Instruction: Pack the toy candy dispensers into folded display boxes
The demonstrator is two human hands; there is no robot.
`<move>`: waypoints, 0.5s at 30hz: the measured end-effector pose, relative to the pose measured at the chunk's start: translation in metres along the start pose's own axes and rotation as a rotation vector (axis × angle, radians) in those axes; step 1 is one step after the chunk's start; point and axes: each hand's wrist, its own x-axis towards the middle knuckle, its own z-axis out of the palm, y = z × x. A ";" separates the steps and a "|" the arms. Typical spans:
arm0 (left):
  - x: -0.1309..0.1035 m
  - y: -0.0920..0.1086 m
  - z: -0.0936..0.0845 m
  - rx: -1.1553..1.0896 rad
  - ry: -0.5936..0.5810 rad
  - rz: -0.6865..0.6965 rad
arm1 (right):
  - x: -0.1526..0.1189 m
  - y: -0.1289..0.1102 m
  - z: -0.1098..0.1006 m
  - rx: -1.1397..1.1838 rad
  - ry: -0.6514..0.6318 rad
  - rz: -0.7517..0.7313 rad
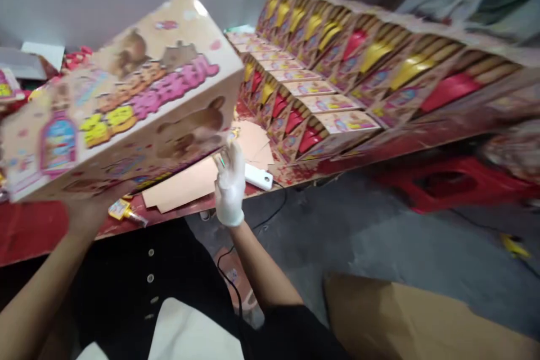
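Note:
A large printed carton with pink and yellow lettering [152, 84] is held up, tilted, over the left part of the red table. Beneath its lower left edge is my left hand [99, 202], bare, its fingers partly hidden by the carton and blurred. My right hand [230, 183], in a white glove, is beside the carton's lower right corner, fingers pointing up along its end. Flat pale card pieces [189, 183] lie under the carton. Just right of the glove is a white power strip [258, 176].
Rows of open-sided boxes with yellow and red contents [379, 56] fill the table's back right. A small yellow packet [120, 209] lies at the front edge. A red stool [447, 183] and brown cardboard [413, 315] are at right; a black cable hangs down.

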 end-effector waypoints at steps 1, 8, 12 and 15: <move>0.011 0.010 0.040 -0.101 -0.064 0.023 | -0.006 0.010 -0.028 -0.042 0.083 0.087; 0.066 0.075 0.307 -0.393 -0.226 0.185 | -0.105 0.041 -0.191 -0.307 0.429 0.460; 0.088 0.103 0.449 -0.302 -0.224 0.135 | -0.175 0.058 -0.231 -0.415 0.523 0.699; 0.103 0.127 0.536 -0.279 -0.224 0.083 | -0.211 0.073 -0.243 -0.476 0.500 0.775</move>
